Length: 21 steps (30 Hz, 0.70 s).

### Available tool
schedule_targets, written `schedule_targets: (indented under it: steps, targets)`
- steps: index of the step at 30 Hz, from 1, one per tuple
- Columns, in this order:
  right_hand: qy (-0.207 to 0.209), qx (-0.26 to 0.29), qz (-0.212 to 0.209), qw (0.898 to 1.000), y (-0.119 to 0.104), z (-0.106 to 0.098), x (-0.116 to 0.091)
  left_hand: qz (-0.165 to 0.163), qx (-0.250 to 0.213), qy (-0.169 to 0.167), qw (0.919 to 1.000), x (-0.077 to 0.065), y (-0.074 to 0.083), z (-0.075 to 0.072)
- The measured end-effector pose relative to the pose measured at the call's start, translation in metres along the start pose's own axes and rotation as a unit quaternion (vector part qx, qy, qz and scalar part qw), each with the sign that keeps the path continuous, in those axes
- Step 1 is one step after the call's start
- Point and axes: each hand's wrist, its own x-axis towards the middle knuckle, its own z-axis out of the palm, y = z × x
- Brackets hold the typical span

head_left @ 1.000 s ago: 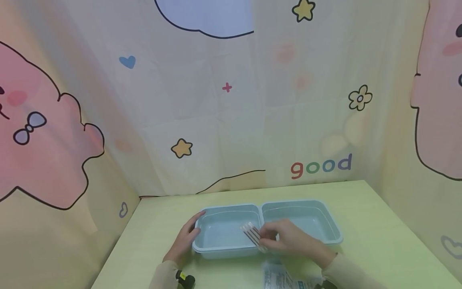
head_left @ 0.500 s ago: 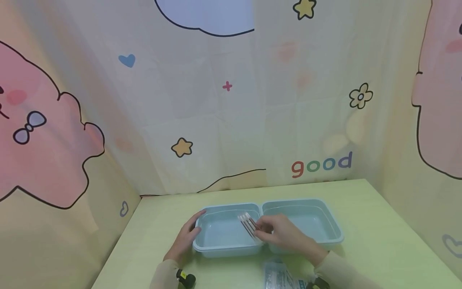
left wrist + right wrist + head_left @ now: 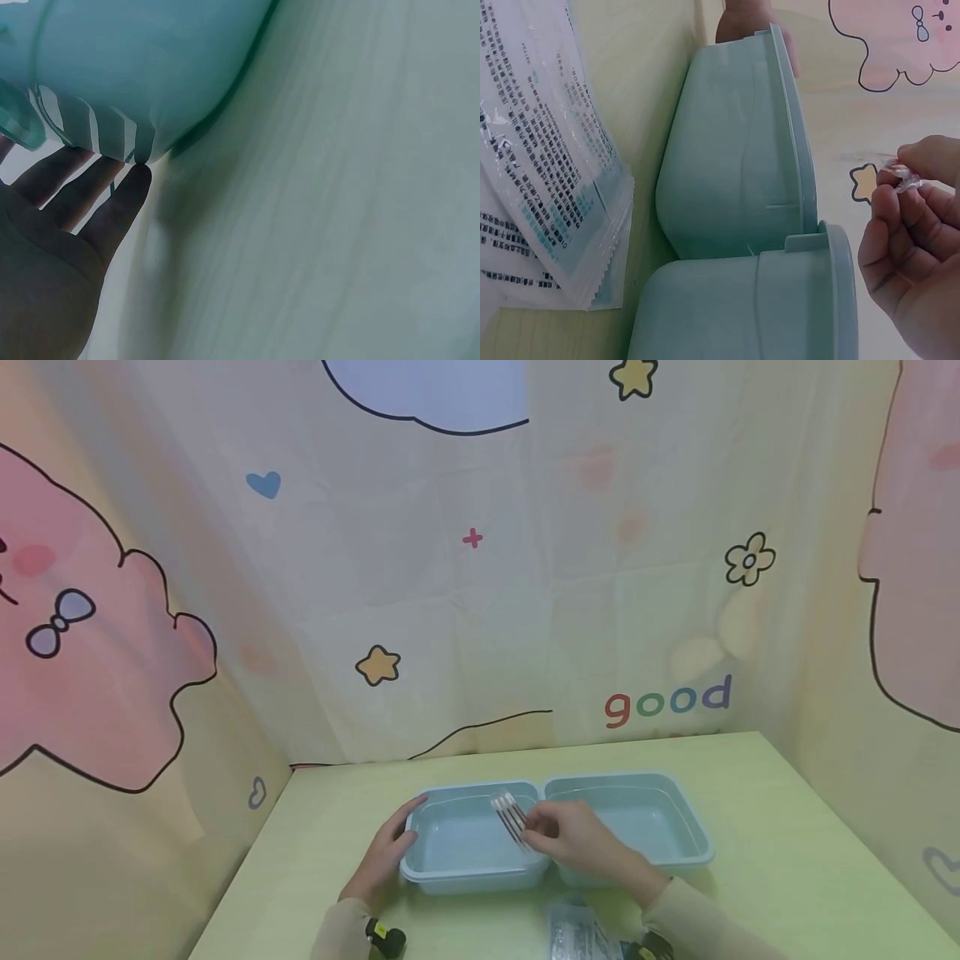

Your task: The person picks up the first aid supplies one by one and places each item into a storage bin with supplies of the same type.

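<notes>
Two light blue plastic bins stand side by side on the table, the left bin [image 3: 472, 839] and the right bin [image 3: 630, 814]. My left hand [image 3: 382, 856] rests against the left end of the left bin. In the left wrist view its straight fingers [image 3: 124, 199] touch the outer wall. My right hand [image 3: 577, 839] pinches a clear plastic fork [image 3: 510, 814] over the left bin, tines pointing up and leftward. In the right wrist view, thumb and fingers close on crumpled-looking clear plastic [image 3: 904, 176]; the fork's handle is mostly hidden.
Clear printed plastic packets [image 3: 547, 172] lie on the table in front of the bins, partly under my right forearm in the head view. The pale yellow-green table [image 3: 787, 860] meets a cartoon-printed cloth backdrop [image 3: 465, 610] behind and at both sides.
My right hand has moved slightly up and to the left, carrying the fork further over the left bin. My left hand and both bins have stayed in place.
</notes>
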Motion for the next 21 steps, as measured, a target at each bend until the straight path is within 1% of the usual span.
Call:
schedule_targets:
  steps: [3,8,12,16,21]
  targets:
    - [0.005,-0.001,0.005,1.000,-0.001,0.002,0.002,0.001,0.004,0.000,1.0000,0.001,-0.001,0.000]
    - [0.016,-0.021,0.017,1.000,0.000,0.005,0.006,-0.004,0.002,0.004,1.0000,0.000,-0.001,0.001]
    - [0.016,-0.034,0.031,0.999,0.002,0.008,0.008,-0.003,0.004,0.008,1.0000,-0.002,0.003,0.002]
    - [0.012,-0.035,0.044,0.998,0.002,0.009,0.009,-0.008,0.008,0.005,0.9999,-0.005,0.013,0.003]
    - [0.011,-0.046,0.050,0.998,0.003,0.008,0.009,-0.011,0.020,-0.013,0.9997,-0.012,0.032,0.000]
